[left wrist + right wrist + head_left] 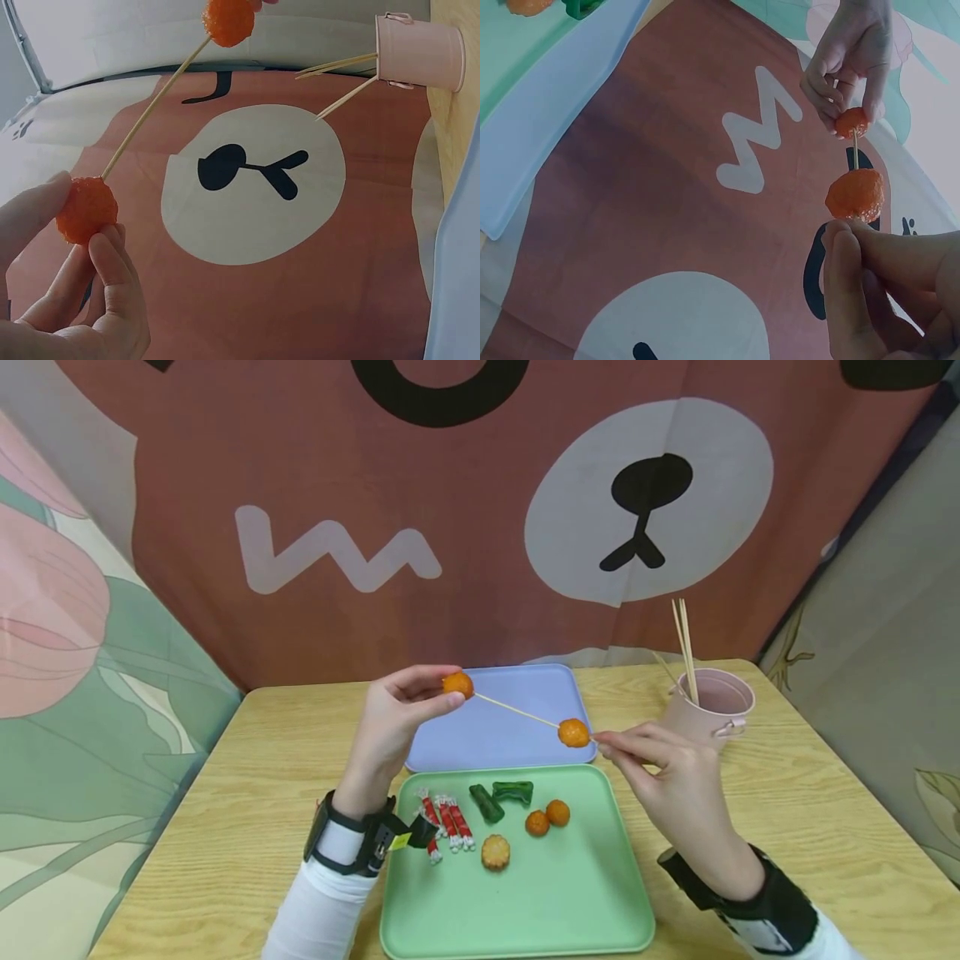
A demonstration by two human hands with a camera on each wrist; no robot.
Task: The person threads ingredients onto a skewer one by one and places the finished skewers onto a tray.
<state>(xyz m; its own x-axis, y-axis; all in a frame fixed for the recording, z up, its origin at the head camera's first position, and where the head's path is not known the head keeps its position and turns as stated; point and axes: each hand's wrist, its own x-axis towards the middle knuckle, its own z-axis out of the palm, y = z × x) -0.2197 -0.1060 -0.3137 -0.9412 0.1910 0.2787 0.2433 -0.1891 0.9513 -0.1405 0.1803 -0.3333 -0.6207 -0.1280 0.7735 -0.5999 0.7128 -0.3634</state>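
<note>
White cloth sleeves (313, 910) sit nearest in the head view; a thin wooden skewer (516, 707), seen against a flat blue tray (495, 735), slants between left hand (384, 727) and right hand (678, 785).

Left wrist: thumb and fingers pinch a round orange ball (86, 211); overpushing might split it or prick a finger.

Right wrist: fingertips close just behind another glossy orange ball (855, 195), apparently gripping skewer; slipping could twist it.

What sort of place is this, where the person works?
Probably an indoor tabletop recording setup: a cartoon-printed cloth hangs behind a wooden table, and black wrist-worn devices are visible.
</note>
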